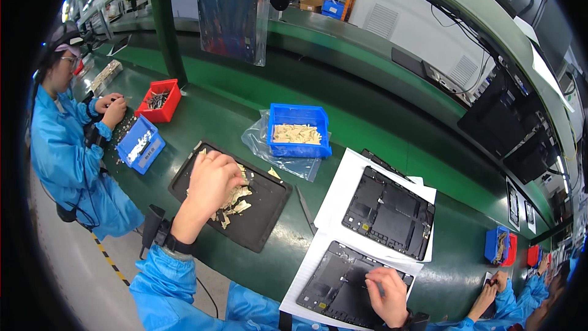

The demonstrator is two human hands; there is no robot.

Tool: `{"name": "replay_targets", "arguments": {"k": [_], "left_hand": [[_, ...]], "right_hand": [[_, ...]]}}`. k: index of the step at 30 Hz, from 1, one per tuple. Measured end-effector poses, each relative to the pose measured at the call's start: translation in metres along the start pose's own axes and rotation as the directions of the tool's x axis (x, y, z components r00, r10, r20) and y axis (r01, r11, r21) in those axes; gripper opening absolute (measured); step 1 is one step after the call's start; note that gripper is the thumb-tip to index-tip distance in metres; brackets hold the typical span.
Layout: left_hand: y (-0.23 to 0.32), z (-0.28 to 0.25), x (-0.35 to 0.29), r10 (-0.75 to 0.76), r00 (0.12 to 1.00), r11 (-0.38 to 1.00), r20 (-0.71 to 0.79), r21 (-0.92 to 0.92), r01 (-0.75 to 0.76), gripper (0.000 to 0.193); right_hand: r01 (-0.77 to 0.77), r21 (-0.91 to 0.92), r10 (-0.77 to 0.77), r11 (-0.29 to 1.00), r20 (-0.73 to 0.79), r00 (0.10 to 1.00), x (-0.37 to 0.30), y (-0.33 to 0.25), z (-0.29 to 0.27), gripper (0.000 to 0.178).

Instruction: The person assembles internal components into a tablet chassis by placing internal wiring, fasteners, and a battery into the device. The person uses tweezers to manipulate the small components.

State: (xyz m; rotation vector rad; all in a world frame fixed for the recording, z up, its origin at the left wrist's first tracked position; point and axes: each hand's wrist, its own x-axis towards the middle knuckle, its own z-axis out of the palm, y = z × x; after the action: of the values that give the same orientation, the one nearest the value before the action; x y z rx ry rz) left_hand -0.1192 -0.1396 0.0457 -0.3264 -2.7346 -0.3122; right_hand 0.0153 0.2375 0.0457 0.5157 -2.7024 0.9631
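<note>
My left hand (214, 178) reaches over a black tray (269, 208), its fingers bent down and drawn together at a heap of cream-coloured flat pieces (236, 205). Whatever lies between those fingertips is hidden. Over the nearer black device housing (327, 279) is my right hand (389, 297), thumb and fingertips brought close in a pinch; anything in it is too small to make out. A second black housing (392, 208) lies just beyond. Both housings rest on white sheets (343, 178).
Behind the tray stands a blue bin (298, 113) of cream pieces on a clear plastic bag (257, 138). A dark pointed tool (305, 208) lies right of the tray. At left, a co-worker (67, 141) sits by red (174, 101) and blue bins (150, 159). Another person's hands (490, 294) work at right.
</note>
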Motion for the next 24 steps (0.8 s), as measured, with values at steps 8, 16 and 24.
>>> {"name": "replay_targets", "arguments": {"k": [8,16,24], "left_hand": [[0.111,-0.044,-0.002,0.526,0.786,0.786,-0.325,-0.167,-0.595,0.015],[0.166,-0.023,-0.019,0.565,0.738,0.677,-0.368,-0.304,-0.67,0.019],[0.206,0.009,-0.062,0.044,0.997,0.455,-0.07,-0.887,-0.082,0.02]], "right_hand": [[0.003,0.392,-0.007,0.92,0.007,1.0,0.039,-0.032,-0.011,0.03],[0.292,0.106,-0.271,0.951,-0.173,0.947,0.052,-0.032,-0.002,0.019],[0.16,-0.085,-0.181,0.984,-0.428,0.886,0.033,-0.025,0.017,0.021]]}}
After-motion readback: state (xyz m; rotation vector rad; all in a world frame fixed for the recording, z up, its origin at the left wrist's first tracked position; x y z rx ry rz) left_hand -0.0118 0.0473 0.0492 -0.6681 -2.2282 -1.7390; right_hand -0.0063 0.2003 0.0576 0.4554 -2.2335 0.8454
